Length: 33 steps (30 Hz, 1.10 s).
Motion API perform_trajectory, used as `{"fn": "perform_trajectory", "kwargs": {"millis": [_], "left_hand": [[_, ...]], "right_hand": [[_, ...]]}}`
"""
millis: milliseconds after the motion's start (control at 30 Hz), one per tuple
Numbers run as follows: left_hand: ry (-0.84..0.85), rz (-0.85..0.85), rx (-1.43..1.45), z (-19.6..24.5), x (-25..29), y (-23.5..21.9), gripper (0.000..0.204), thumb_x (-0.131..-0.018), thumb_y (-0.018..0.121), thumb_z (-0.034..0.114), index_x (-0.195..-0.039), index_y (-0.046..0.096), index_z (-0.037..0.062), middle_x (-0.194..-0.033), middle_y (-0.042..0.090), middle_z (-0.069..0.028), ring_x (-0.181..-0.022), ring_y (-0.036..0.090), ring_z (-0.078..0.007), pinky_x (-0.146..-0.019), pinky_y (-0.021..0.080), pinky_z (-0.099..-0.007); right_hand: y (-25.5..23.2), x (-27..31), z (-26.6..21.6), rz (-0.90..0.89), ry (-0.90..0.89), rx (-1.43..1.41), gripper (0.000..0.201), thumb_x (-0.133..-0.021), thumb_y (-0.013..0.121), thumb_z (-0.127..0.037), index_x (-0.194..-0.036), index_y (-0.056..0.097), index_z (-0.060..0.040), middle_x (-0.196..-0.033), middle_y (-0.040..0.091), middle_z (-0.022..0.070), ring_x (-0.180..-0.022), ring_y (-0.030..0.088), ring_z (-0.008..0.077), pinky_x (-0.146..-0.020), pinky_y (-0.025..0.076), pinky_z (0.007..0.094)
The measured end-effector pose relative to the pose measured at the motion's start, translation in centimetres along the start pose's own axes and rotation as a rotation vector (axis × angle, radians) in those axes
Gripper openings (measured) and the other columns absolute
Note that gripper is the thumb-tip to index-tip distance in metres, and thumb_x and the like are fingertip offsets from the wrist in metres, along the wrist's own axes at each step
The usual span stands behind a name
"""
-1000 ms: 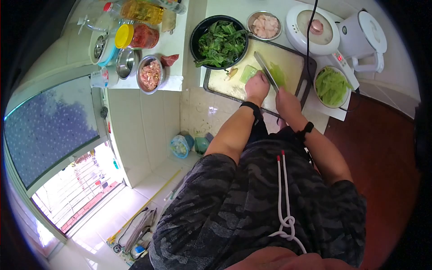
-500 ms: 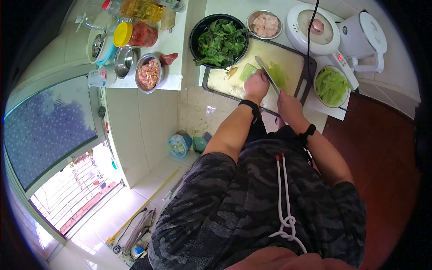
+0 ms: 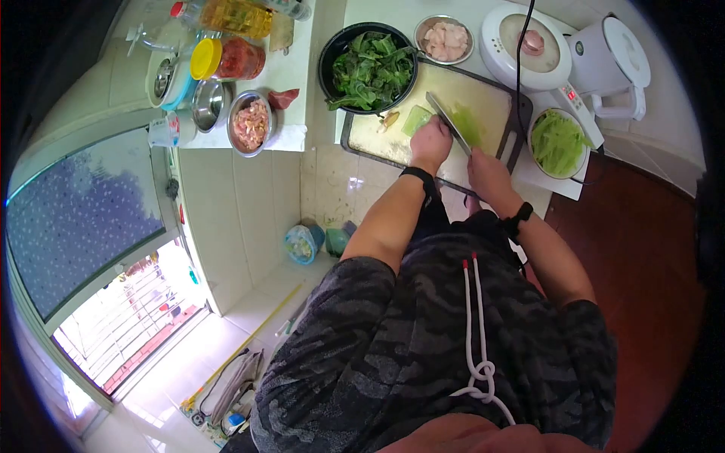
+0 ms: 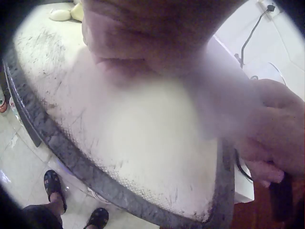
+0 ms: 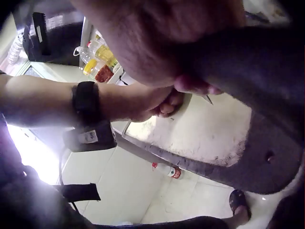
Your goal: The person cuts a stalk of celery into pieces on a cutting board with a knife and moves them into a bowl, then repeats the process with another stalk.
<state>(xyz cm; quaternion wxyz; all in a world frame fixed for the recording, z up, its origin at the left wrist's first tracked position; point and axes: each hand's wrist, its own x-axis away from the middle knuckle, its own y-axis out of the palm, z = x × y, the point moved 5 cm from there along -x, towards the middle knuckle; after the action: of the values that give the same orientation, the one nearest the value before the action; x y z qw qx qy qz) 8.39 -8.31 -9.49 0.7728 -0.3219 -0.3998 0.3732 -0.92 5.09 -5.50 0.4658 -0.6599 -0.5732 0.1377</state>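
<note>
On a pale cutting board (image 3: 370, 142) with a dark rim lies a light-green block of peeled vegetable stem (image 3: 414, 119). My left hand (image 3: 430, 143) holds this block, its fingers curled in the right wrist view. A knife (image 3: 445, 119) is gripped by its handle in my right hand (image 3: 489, 175), the blade angled just right of the left fingers. Thin green slices (image 3: 467, 125) lie against the blade's right side. In the left wrist view the right hand (image 4: 271, 119) appears at the right edge, while the left hand (image 4: 152, 38) covers the block.
Garlic cloves (image 3: 388, 121) lie on the board's left. Around it stand a black bowl of leafy greens (image 3: 329, 89), a bowl of pale meat (image 3: 444, 41), a bowl of green slices (image 3: 557, 143) and a white cooker (image 3: 495, 45). Minced meat (image 3: 249, 124) fills a bowl on the left counter.
The knife and right hand have shifted only slightly, the blade staying beside the left fingers. The left hand stays on the green block.
</note>
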Motion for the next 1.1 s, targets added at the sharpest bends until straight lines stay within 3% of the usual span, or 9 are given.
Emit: {"fn": "perform_trajectory", "kwargs": {"millis": [133,400,600,700,733,833,900,1000,1100], "left_hand": [[0.014,0.048,0.012,0.1,0.2,-0.3,0.027,-0.092,0.046,0.030,-0.094,0.059,0.0060,-0.083,0.067,-0.0244,-0.080,0.064,-0.0440,-0.073,0.051,-0.0537],[0.017,0.193,0.137,-1.5,1.1,-0.8,0.017,-0.090,0.051,0.023,-0.091,0.057,0.0070,-0.072,0.065,-0.0222,-0.071,0.064,-0.0430,-0.065,0.050,-0.0531],[0.089,0.248,0.259,0.0,3.2,-3.1,0.013,-0.090,0.056,0.017,-0.090,0.062,0.0062,-0.074,0.067,-0.0140,-0.069,0.065,-0.0349,-0.062,0.051,-0.0415],[0.579,0.572,0.285,2.5,5.2,-7.1,0.005,-0.083,0.067,0.012,-0.086,0.066,0.0090,-0.074,0.064,-0.0068,-0.068,0.062,-0.0251,-0.061,0.049,-0.0334],[0.586,0.574,0.283,3.4,5.2,-8.3,0.005,-0.083,0.067,0.012,-0.086,0.066,0.0090,-0.074,0.064,-0.0068,-0.068,0.062,-0.0251,-0.061,0.049,-0.0334],[0.758,0.319,0.123,6.1,4.6,-8.6,0.008,-0.082,0.069,0.018,-0.086,0.067,0.0107,-0.076,0.065,-0.0058,-0.071,0.063,-0.0248,-0.063,0.050,-0.0355],[0.770,-0.114,-0.129,6.2,2.5,-5.1,0.014,-0.081,0.070,0.026,-0.085,0.068,0.0127,-0.077,0.065,-0.0069,-0.074,0.064,-0.0278,-0.067,0.051,-0.0397],[0.677,-0.258,-0.292,6.5,0.3,-2.4,0.019,-0.082,0.067,0.032,-0.087,0.068,0.0134,-0.084,0.068,-0.0095,-0.083,0.065,-0.0316,-0.071,0.051,-0.0438],[0.761,-0.168,-0.419,6.3,-0.8,-0.9,0.021,-0.083,0.067,0.034,-0.087,0.070,0.0140,-0.083,0.068,-0.0113,-0.082,0.065,-0.0319,-0.070,0.050,-0.0437]], "right_hand": [[-1.7,0.7,-1.0,0.067,0.020,-0.041,0.016,-0.091,0.050,-0.016,-0.094,0.054,-0.0008,-0.073,0.063,0.0234,-0.072,0.064,0.0435,-0.067,0.048,0.0552],[-2.9,2.6,0.9,0.158,0.093,-0.101,0.021,-0.093,0.051,-0.021,-0.101,0.055,-0.0028,-0.074,0.064,0.0227,-0.070,0.063,0.0427,-0.063,0.048,0.0549],[-4.9,3.0,1.1,0.199,0.002,0.077,0.018,-0.090,0.052,-0.019,-0.101,0.053,-0.0050,-0.076,0.066,0.0193,-0.068,0.065,0.0394,-0.059,0.049,0.0529],[-5.3,3.3,1.3,0.238,-0.078,0.151,0.015,-0.088,0.052,-0.016,-0.099,0.050,-0.0061,-0.077,0.066,0.0166,-0.068,0.065,0.0375,-0.058,0.050,0.0512],[-5.0,3.4,1.4,0.225,-0.114,0.199,0.014,-0.087,0.052,-0.015,-0.097,0.050,-0.0065,-0.077,0.066,0.0152,-0.068,0.066,0.0367,-0.058,0.050,0.0501],[-4.3,3.5,2.2,0.244,-0.203,0.221,0.011,-0.086,0.052,-0.015,-0.093,0.049,-0.0071,-0.077,0.064,0.0131,-0.067,0.066,0.0353,-0.057,0.051,0.0484],[-4.0,3.5,2.7,0.258,-0.252,0.229,0.011,-0.086,0.052,-0.015,-0.093,0.049,-0.0073,-0.076,0.064,0.0125,-0.067,0.066,0.0348,-0.057,0.050,0.0479],[-4.3,4.0,2.5,0.238,-0.318,0.283,0.011,-0.085,0.054,-0.015,-0.092,0.049,-0.0078,-0.074,0.063,0.0117,-0.065,0.065,0.0338,-0.056,0.050,0.0469],[-4.7,5.2,2.1,0.205,-0.344,0.293,0.013,-0.084,0.057,-0.015,-0.092,0.049,-0.0079,-0.074,0.062,0.0116,-0.066,0.065,0.0339,-0.056,0.050,0.0459]]}}
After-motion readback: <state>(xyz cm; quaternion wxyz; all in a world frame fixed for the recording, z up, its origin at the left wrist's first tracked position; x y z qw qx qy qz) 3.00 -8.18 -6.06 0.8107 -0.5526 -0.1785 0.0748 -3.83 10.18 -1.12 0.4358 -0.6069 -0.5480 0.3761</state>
